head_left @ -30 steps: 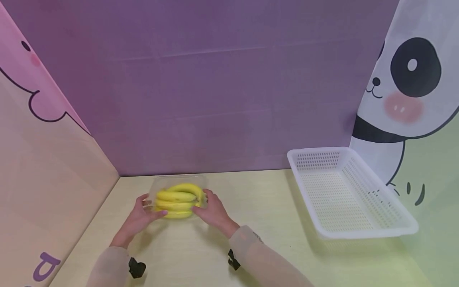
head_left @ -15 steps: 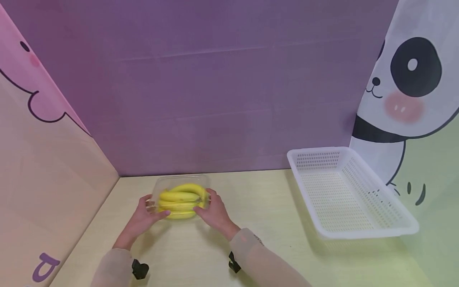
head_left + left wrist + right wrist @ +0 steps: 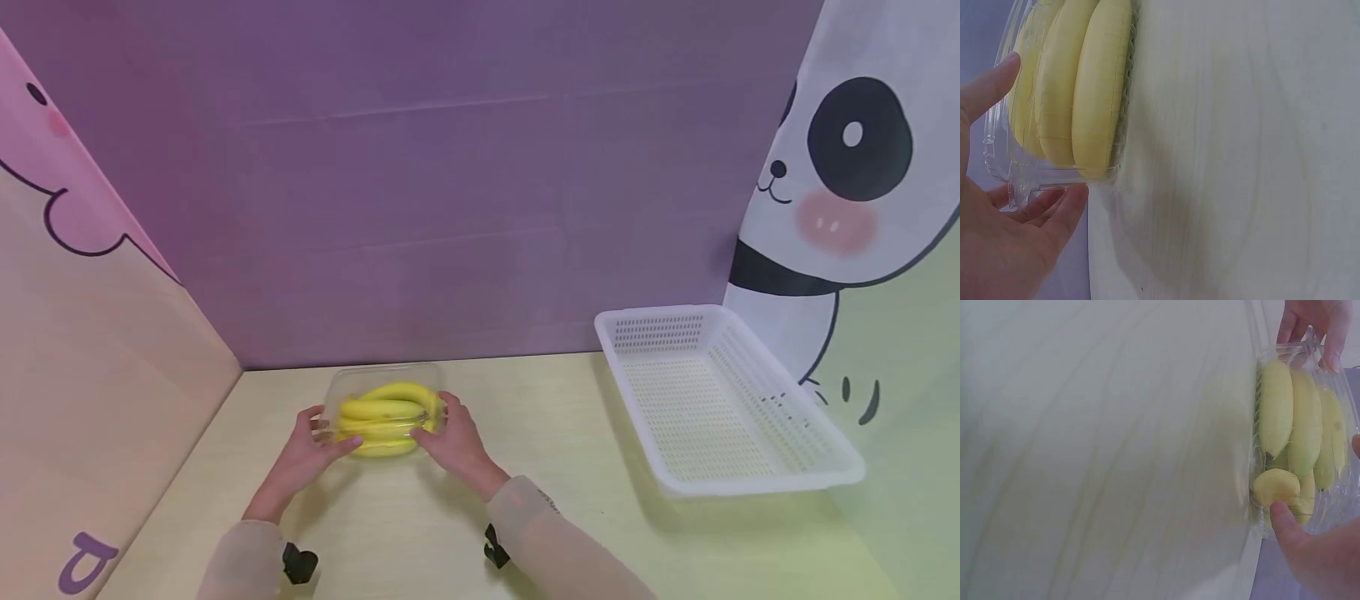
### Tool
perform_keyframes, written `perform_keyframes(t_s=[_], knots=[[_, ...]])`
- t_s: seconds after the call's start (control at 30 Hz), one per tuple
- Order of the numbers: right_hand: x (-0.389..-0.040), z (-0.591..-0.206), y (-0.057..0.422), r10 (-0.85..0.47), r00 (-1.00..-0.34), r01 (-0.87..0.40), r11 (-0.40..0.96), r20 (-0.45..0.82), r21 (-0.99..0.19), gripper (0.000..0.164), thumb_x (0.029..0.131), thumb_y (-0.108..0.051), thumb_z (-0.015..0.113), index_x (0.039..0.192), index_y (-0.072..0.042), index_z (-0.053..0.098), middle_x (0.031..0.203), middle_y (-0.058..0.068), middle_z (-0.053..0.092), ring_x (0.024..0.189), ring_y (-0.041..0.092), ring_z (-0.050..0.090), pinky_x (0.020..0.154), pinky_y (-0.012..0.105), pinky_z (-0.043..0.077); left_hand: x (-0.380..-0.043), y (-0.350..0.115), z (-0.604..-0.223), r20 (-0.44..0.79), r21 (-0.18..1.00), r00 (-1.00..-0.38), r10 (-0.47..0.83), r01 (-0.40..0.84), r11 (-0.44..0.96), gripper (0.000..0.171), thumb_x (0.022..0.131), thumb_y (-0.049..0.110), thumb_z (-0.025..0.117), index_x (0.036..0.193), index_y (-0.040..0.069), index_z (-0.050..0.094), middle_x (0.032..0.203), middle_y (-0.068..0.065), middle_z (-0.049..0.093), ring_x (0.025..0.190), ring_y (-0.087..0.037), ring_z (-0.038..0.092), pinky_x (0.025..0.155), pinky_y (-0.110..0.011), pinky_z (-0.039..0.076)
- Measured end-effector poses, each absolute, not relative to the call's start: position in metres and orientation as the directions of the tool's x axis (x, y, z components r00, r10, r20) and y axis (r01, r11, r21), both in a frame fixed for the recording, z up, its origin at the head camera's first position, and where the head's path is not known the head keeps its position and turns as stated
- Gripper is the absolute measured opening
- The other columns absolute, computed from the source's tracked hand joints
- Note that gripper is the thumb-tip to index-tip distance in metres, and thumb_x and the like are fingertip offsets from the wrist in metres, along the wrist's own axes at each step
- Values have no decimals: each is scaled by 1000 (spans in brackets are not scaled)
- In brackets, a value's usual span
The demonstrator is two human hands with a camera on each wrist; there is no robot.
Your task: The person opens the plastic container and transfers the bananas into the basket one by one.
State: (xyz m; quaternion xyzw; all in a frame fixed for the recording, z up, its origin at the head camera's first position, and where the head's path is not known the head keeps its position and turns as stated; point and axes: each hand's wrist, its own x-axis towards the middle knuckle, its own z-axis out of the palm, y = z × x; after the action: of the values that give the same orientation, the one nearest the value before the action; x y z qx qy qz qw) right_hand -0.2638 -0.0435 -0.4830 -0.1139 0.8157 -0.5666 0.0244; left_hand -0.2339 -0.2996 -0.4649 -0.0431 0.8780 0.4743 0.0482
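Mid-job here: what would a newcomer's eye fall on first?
Probably the bright yellow bananas in a clear plastic box, held between left hand and right hand, left of centre in the head view. Next, perhaps, the white rectangular plastic basket at the right, and the big black-and-white cartoon panda on the wall behind it.

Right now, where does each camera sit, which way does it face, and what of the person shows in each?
Head: worn on the head, facing forward and down over tabletop and white plastic basket; left hand, right hand and sleeves show.
Left wrist: on that wrist, facing the clear plastic clamshell of bananas; only the left hand shows.
Right wrist: on that wrist, facing across the clamshell; right hand lower right, left hand top.
Shared: both wrist views show the clamshell, bananas and left hand.
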Motion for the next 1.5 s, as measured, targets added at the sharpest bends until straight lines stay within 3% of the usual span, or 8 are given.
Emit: perform_keyframes(t_s=[1.07, 1.5], knots=[[-271, -475, -3, -234, -971, -134, 358, 50, -924, 85, 85, -28, 80, 152, 2, 36, 131, 20, 55, 117, 34, 58, 95, 47, 51, -239, -268, -466, -88, 816, -996, -15, -80, 572, 107, 89, 42, 78, 156, -7, 10, 147, -34, 36, 136, -49, 40, 106, -59, 42], [-271, -475, 13, -253, -967, -120, 338, 33, -934, 87, 85, -23, 80, 153, 3, 33, 133, 22, 52, 120, 38, 57, 93, 49, 53, -237, -254, -468, -86, 825, -996, 14, -63, 562, 105, 91, 41, 77, 155, -6, 10, 147, -33, 33, 136, -50, 40, 105, -60, 43]])
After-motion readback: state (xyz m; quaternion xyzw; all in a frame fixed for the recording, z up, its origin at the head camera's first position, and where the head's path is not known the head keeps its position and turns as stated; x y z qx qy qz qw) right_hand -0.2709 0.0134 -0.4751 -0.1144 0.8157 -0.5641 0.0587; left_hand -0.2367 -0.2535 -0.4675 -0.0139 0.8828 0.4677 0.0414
